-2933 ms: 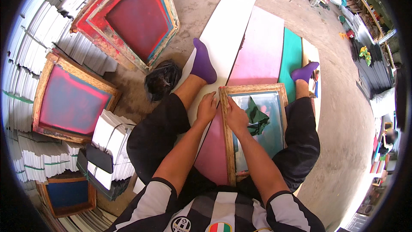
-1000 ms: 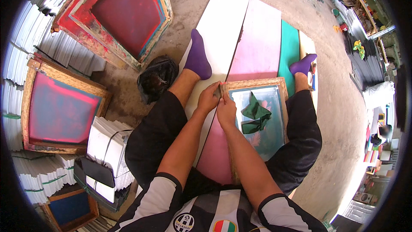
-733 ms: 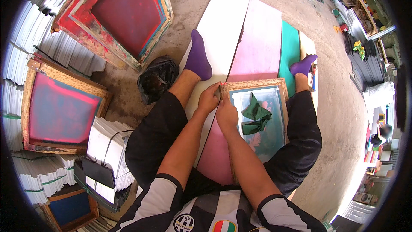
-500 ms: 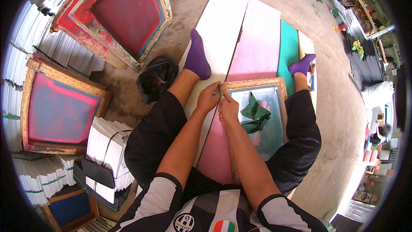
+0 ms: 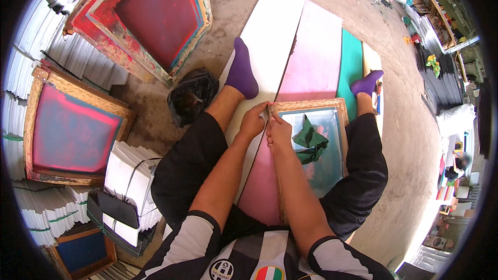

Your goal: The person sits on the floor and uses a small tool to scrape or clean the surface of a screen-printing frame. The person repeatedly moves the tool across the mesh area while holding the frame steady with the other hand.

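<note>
A wooden screen-printing frame (image 5: 340,105) lies between my legs, its mesh pale blue with a faint pink print. On the mesh sits a crumpled dark green cloth (image 5: 311,136). My left hand (image 5: 253,121) reaches to the frame's far left corner, its fingers closed on the edge there. Close beside it, my right hand (image 5: 280,134) is curled at the frame's left side, thumb and forefinger toward the corner. Whatever its closed fingers hold is hidden. Below the frame spread long boards or sheets: white (image 5: 270,26), pink (image 5: 314,46) and green (image 5: 350,62).
At the left stand more screen frames, two red ones (image 5: 155,21) and one pink-edged (image 5: 78,129). A black plastic bag (image 5: 192,96) lies by my left foot. Bundled white sheets (image 5: 129,176) are stacked near my left knee. Another person (image 5: 456,168) appears far right.
The whole view has shifted slightly. Both hands stay at the frame's corner, with little visible movement, and the green cloth lies as before.
</note>
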Demonstrator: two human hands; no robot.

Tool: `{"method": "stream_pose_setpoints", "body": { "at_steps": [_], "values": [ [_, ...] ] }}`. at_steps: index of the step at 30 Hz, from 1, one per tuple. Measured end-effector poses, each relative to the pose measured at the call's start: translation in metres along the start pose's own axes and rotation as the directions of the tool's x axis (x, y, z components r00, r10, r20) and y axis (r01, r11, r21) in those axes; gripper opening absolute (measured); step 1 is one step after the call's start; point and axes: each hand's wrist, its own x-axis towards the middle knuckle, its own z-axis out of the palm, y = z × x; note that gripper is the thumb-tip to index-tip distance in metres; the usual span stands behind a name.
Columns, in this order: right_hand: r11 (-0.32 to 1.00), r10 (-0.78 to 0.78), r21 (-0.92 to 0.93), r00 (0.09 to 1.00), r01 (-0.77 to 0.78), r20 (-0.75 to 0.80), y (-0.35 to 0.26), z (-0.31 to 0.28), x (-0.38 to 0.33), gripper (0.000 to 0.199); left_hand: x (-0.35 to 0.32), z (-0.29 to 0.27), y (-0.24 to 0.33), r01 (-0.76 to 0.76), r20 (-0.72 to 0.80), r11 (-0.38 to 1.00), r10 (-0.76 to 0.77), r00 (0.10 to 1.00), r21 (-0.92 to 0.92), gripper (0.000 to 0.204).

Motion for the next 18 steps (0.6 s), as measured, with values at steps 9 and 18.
{"method": "stream_pose_setpoints", "body": {
  "at_steps": [9, 18],
  "values": [
    [0.629, -0.564, -0.702, 0.817, 0.333, -0.117, 0.030, 0.026, -0.020, 0.048, 0.002, 0.002, 0.002, 0.047, 0.041, 0.996, -0.044, 0.998, -0.072, 0.071],
    [0.563, -0.520, -0.797, 0.843, 0.219, -0.136, 0.053, 0.034, -0.011, 0.057, 0.006, -0.002, -0.012, 0.028, 0.110, 0.986, -0.010, 0.994, -0.163, 0.071]
  ]
}}
